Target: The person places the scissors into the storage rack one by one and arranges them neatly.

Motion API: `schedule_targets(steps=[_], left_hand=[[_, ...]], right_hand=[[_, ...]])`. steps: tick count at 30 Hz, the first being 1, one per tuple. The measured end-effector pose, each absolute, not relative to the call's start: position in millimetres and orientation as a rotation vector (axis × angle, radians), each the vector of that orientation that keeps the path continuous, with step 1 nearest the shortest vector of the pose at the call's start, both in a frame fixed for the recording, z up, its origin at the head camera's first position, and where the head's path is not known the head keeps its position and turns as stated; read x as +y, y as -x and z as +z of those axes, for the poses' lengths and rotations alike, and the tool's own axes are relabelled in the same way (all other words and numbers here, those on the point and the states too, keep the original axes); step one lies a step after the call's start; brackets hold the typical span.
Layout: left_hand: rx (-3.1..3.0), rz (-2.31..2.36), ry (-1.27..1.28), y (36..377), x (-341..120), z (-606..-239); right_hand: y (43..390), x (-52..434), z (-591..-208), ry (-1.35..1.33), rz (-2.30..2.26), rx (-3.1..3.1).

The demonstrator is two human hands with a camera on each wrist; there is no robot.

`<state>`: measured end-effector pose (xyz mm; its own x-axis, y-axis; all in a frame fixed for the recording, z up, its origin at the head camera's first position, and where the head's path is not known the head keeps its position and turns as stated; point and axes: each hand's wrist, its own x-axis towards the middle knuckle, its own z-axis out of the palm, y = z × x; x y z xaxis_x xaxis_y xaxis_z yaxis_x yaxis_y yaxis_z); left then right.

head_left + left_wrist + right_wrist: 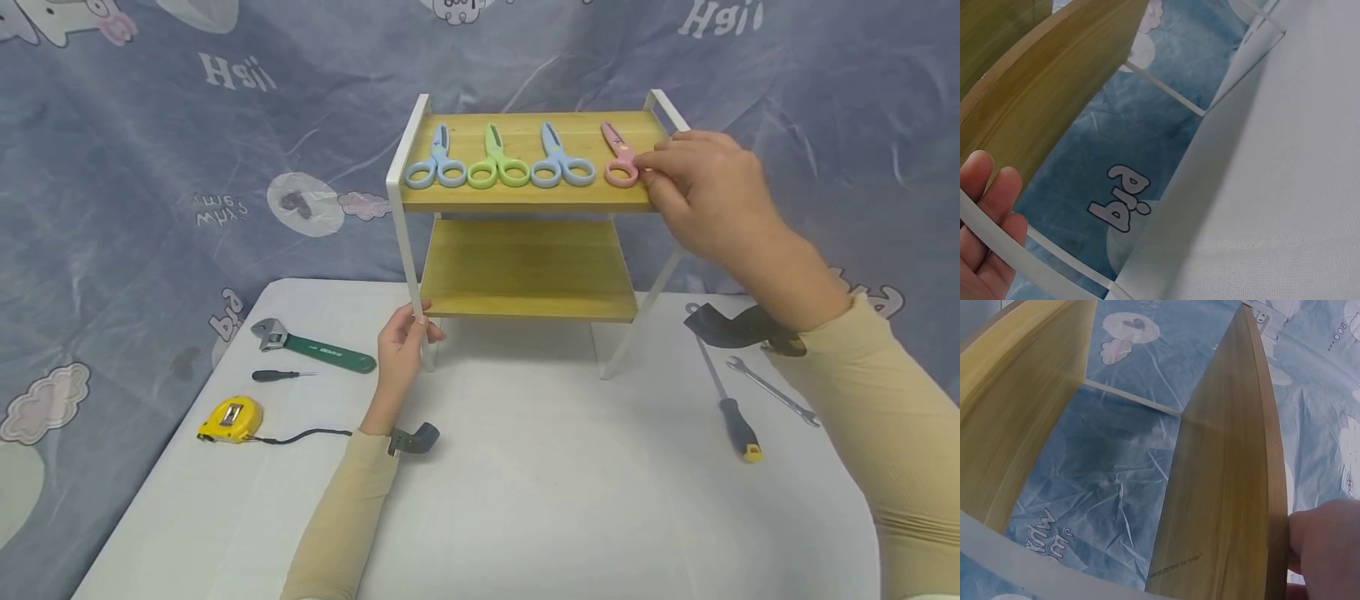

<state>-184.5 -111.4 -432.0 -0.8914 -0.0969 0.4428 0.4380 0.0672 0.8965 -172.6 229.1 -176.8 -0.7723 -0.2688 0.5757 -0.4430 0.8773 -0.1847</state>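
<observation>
Beige sleeves run up from the bottom of the head view to two bare hands working at a small two-tier wooden rack (525, 275) that stands on the white table (525, 483). At the rack's near-left white metal leg (411, 275), the left hand (401, 350) has its fingers (994, 194) curled round the strip low down, which steadies the frame; that brace looks worth holding firm while the other hand works above. On the top shelf (525, 137) four children's scissors lie in a row, blades pointing away: a blue pair (437, 158), a green pair (497, 158), a second blue pair (558, 158) and, at the right end, the pink scissors (618, 158). The right hand (705, 196) has its fingertips pinched at the right side of the pink handle ring, near the shelf's front edge; whether it grips the ring or only nudges it is hard to tell, though the fingers are curled at it. To do this step well, I would judge that the pink pair should be moved slowly and flat on the wood, in line with its neighbours, and evenly spaced from the second blue pair. Overhanging handles could tip off the front edge, and a knock against the rack's right upright (667, 108) could disturb the row.
</observation>
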Motion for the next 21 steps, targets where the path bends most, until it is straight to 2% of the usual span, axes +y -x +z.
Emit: schedule_targets(steps=[21], left_hand=[[-1.973,-1.959,0.275,184.8,-111.8,-430.0]], right_hand=[[172.9,227.0,-179.7,-0.484,0.352,-2.492]])
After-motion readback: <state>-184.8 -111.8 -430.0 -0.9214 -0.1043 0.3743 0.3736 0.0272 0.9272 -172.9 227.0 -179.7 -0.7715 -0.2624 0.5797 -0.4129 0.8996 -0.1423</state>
